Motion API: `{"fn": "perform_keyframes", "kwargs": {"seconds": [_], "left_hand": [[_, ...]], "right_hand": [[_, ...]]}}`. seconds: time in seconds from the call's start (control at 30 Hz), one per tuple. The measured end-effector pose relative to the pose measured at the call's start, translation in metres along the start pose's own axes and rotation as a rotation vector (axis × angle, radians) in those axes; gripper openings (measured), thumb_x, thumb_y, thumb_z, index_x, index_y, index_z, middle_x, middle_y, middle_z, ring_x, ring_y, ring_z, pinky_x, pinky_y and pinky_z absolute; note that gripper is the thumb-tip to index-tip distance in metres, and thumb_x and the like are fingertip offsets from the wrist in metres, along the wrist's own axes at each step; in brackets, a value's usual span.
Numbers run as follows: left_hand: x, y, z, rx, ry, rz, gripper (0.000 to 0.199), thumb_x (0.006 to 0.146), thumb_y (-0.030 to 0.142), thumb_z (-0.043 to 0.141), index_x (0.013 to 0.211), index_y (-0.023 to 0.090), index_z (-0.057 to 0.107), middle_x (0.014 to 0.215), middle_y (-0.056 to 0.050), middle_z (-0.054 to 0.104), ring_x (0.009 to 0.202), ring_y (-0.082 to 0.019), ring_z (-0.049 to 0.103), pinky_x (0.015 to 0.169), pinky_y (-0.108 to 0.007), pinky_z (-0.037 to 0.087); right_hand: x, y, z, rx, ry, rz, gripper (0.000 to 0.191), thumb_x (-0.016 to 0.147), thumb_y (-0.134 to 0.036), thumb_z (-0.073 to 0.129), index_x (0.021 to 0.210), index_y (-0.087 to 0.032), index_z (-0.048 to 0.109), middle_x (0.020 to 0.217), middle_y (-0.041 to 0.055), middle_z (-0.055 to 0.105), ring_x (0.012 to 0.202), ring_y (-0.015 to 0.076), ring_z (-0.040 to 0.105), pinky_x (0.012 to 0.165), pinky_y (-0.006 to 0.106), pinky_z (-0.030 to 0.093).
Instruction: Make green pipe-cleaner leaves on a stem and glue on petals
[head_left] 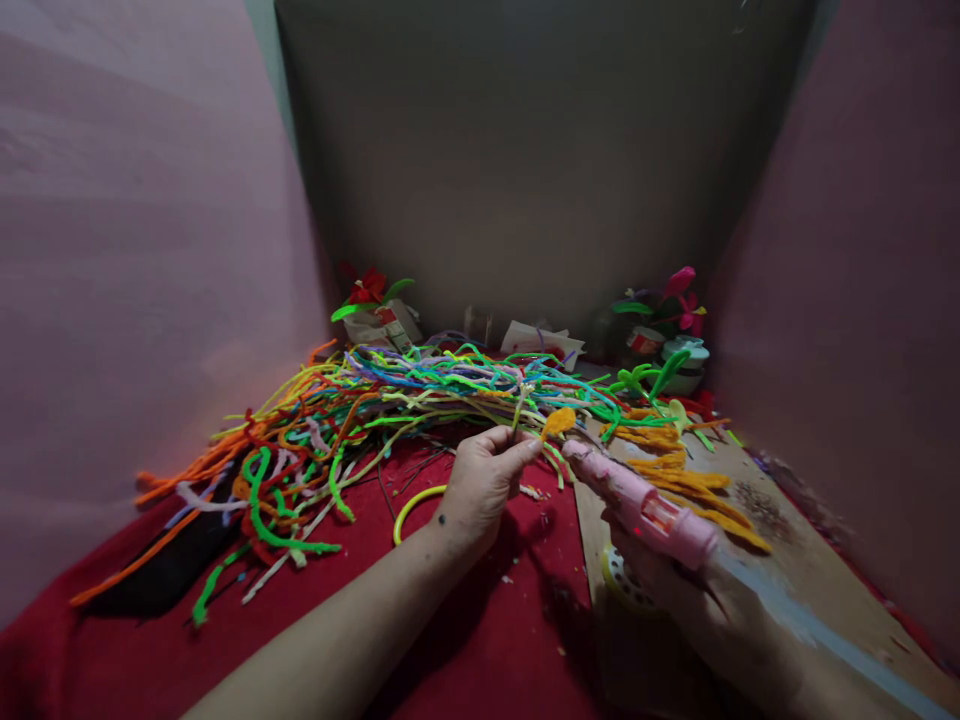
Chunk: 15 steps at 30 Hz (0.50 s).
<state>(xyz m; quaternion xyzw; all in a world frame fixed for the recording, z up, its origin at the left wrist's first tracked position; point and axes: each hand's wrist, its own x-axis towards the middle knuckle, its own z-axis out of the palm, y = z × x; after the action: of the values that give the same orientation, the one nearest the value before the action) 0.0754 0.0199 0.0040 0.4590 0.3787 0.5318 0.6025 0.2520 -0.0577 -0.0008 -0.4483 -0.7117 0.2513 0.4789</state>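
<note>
Near the middle, my left hand pinches a thin stem with a pale tip and an orange fuzzy petal between thumb and fingers. My right hand is wrapped round a pink glue gun, a glue stick showing in its window. The gun's nozzle points up and left, close beside the orange petal; whether they touch is unclear. A pale glue stick or cord trails from the gun's back over my right forearm.
Many coloured pipe cleaners lie across the red cloth. Orange petals rest on a wooden board at right. A yellow ring lies beside my left wrist. Red flowers and pink flowers stand behind.
</note>
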Motion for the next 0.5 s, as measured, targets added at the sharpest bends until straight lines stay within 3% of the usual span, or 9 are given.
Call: {"fn": "perform_keyframes", "kwargs": {"seconds": [0.2, 0.5], "left_hand": [[-0.0006, 0.0004, 0.0006, 0.009, 0.000, 0.011, 0.022, 0.066, 0.032, 0.071, 0.066, 0.013, 0.059, 0.045, 0.008, 0.034, 0.040, -0.002, 0.022, 0.040, -0.019, 0.015], [-0.0014, 0.0021, 0.0015, 0.016, 0.013, -0.002, 0.025, 0.062, 0.034, 0.073, 0.065, 0.013, 0.060, 0.044, 0.008, 0.035, 0.040, -0.002, 0.024, 0.040, -0.019, 0.016]], "right_hand": [[0.0015, -0.0024, 0.0000, 0.050, -0.030, -0.024, 0.046, 0.085, -0.030, 0.052, 0.131, -0.027, 0.049, 0.134, 0.0032, 0.052, 0.128, 0.0286, 0.041, 0.104, 0.042, 0.039], [0.0000, 0.0002, 0.0007, 0.047, 0.004, -0.013, 0.046, 0.083, -0.025, 0.055, 0.128, -0.030, 0.052, 0.129, 0.0009, 0.056, 0.125, 0.0310, 0.044, 0.103, 0.044, 0.042]]}}
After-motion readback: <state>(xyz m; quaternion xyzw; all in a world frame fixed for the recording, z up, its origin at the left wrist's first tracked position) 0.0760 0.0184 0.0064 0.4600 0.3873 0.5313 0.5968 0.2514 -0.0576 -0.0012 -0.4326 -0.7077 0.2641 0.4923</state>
